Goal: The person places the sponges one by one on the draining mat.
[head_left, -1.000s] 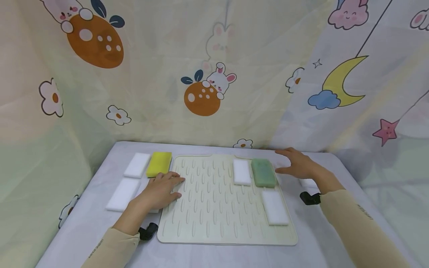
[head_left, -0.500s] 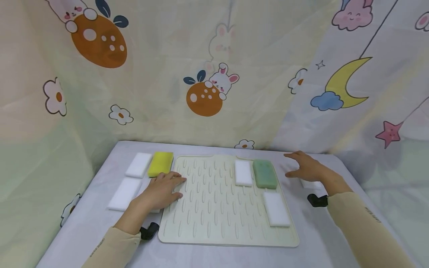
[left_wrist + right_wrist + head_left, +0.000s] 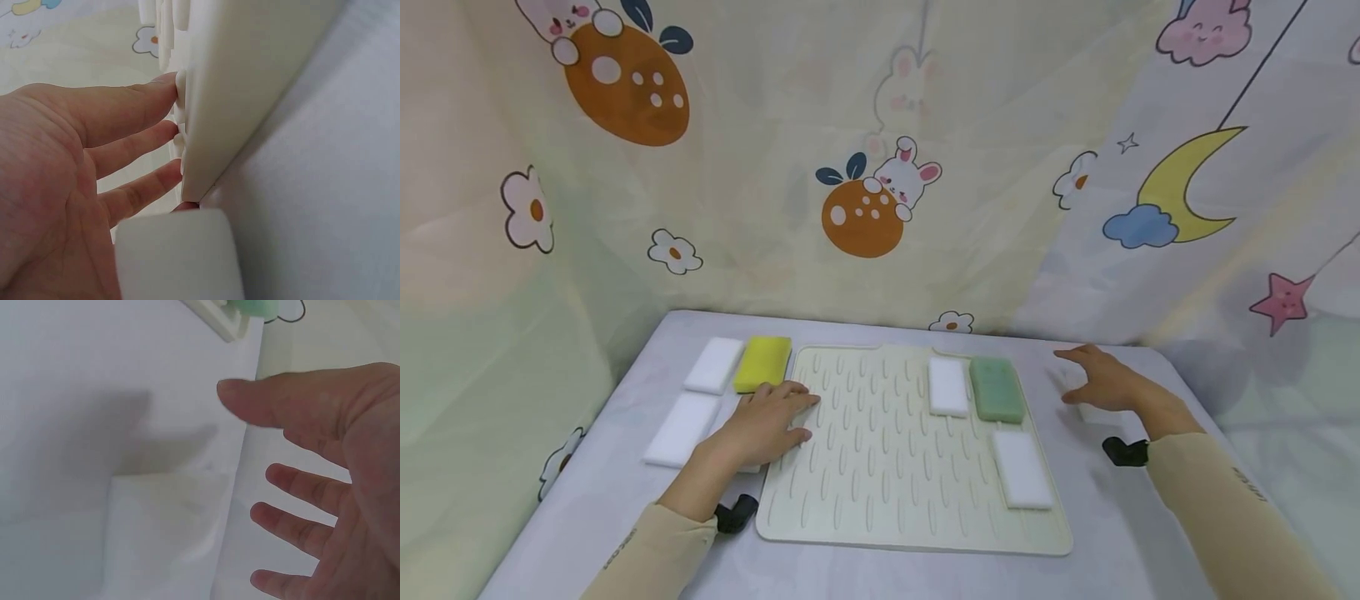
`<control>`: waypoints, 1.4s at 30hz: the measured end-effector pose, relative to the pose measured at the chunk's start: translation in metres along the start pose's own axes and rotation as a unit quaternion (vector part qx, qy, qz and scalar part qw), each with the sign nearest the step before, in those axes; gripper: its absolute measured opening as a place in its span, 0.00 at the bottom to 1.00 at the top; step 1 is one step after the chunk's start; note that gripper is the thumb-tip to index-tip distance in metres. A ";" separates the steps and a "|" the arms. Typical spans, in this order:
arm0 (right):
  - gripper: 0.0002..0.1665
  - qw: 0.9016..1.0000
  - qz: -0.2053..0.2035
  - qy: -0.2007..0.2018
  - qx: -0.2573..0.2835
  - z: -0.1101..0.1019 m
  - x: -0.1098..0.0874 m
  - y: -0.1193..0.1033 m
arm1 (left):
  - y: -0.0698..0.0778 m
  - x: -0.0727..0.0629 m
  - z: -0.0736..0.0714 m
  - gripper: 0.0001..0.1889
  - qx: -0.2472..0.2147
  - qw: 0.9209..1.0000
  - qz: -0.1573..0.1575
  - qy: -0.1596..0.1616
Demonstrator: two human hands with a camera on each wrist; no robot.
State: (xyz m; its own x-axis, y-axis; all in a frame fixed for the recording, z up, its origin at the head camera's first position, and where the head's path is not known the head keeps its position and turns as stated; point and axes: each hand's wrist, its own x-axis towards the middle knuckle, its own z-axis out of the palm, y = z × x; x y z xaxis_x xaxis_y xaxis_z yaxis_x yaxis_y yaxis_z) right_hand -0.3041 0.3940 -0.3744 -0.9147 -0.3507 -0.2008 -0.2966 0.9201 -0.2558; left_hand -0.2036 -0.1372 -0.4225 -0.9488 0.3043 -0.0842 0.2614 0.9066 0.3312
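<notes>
A cream ridged mat (image 3: 880,467) lies on the table. My left hand (image 3: 767,423) rests on its left edge, and in the left wrist view the fingertips (image 3: 169,128) touch the ridges. Fingers spread and holding nothing, my right hand (image 3: 1101,379) hovers over the table right of the mat. Under it lies a white sponge (image 3: 162,531), mostly covered by the hand in the head view. On the mat's right side sit a green sponge (image 3: 997,390), a white sponge (image 3: 948,387) beside it and another white sponge (image 3: 1022,468) nearer the front.
Left of the mat lie a yellow sponge (image 3: 763,363) and two white sponges, one farther back (image 3: 715,365) and one nearer (image 3: 682,429). Another pale block peeks out beneath my left wrist. A printed curtain (image 3: 760,217) closes off the table's back and sides.
My right hand has moved right, away from the green sponge and over the white sponge on the right. The left hand stays on the mat's edge; the view shifts slightly.
</notes>
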 end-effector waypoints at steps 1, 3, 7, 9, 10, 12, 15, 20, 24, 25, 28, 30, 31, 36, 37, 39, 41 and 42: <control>0.51 1.000 0.000 0.001 -0.001 0.000 0.000 0.002 | 0.000 0.000 0.000 0.29 0.000 1.000 0.001 0.000; 0.51 1.000 0.002 0.001 -0.002 -0.001 -0.001 0.004 | 0.000 0.001 -0.001 0.29 0.001 1.000 0.001 0.000; 0.51 1.000 0.004 0.001 -0.004 -0.001 -0.002 0.009 | -0.001 0.002 -0.002 0.29 0.001 1.000 0.003 0.001; 0.52 1.000 0.006 -0.001 -0.003 -0.001 -0.002 0.011 | -0.001 0.002 -0.002 0.29 0.001 1.000 0.002 0.001; 0.52 1.000 0.007 -0.002 -0.002 0.000 -0.002 0.012 | -0.001 0.003 -0.002 0.29 0.000 1.000 0.002 0.001; 0.52 1.000 0.009 -0.002 -0.001 0.000 -0.002 0.015 | -0.002 0.003 -0.002 0.29 0.000 1.000 0.003 0.002; 0.52 1.000 0.015 -0.004 0.001 0.001 -0.002 0.017 | -0.002 0.003 -0.002 0.29 -0.003 1.000 0.001 0.002; 0.55 0.999 0.025 -0.015 0.014 0.003 -0.001 0.022 | -0.002 0.002 -0.003 0.29 -0.003 1.000 0.001 0.004; 0.56 0.999 0.034 -0.022 0.022 0.006 -0.002 0.026 | -0.002 0.002 -0.003 0.29 -0.004 1.000 0.002 0.004; 0.57 0.999 0.035 -0.022 0.024 0.007 -0.003 0.028 | -0.001 0.002 -0.003 0.29 -0.004 1.000 0.002 0.004; 0.57 0.999 0.034 -0.022 0.024 0.009 -0.003 0.031 | -0.001 0.002 -0.003 0.29 -0.004 1.000 0.001 0.003; 0.58 0.999 0.035 -0.022 0.023 0.010 -0.004 0.033 | 0.000 0.002 -0.003 0.29 -0.003 1.000 0.000 0.002; 0.58 0.999 0.035 -0.023 0.022 0.010 -0.003 0.034 | 0.000 0.002 -0.003 0.29 -0.003 1.000 0.000 0.001; 0.60 0.998 0.042 -0.038 0.025 0.009 -0.004 0.036 | -0.001 0.002 -0.001 0.29 0.001 1.000 -0.001 0.002; 0.60 0.998 0.045 -0.044 0.027 0.010 -0.004 0.037 | -0.001 0.002 -0.001 0.29 0.001 1.000 -0.001 0.002; 0.60 0.997 0.051 -0.055 0.032 0.011 -0.003 0.040 | -0.002 0.002 -0.001 0.29 0.000 1.000 -0.002 0.002; 0.61 0.996 0.054 -0.064 0.036 0.013 -0.003 0.043 | -0.001 0.002 -0.001 0.29 -0.001 1.000 -0.004 0.001; 0.61 0.996 0.053 -0.067 0.040 0.013 -0.002 0.045 | -0.001 0.002 -0.001 0.29 -0.003 1.000 -0.004 0.000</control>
State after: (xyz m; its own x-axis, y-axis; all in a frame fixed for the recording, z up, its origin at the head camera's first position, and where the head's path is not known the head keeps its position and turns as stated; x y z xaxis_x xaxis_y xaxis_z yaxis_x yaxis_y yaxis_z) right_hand -0.3116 0.4338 -0.3981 -0.8935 -0.2779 -0.3527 -0.1737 0.9382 -0.2992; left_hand -0.2058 -0.1380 -0.4219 -0.9512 0.2962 -0.0866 0.2522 0.9077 0.3353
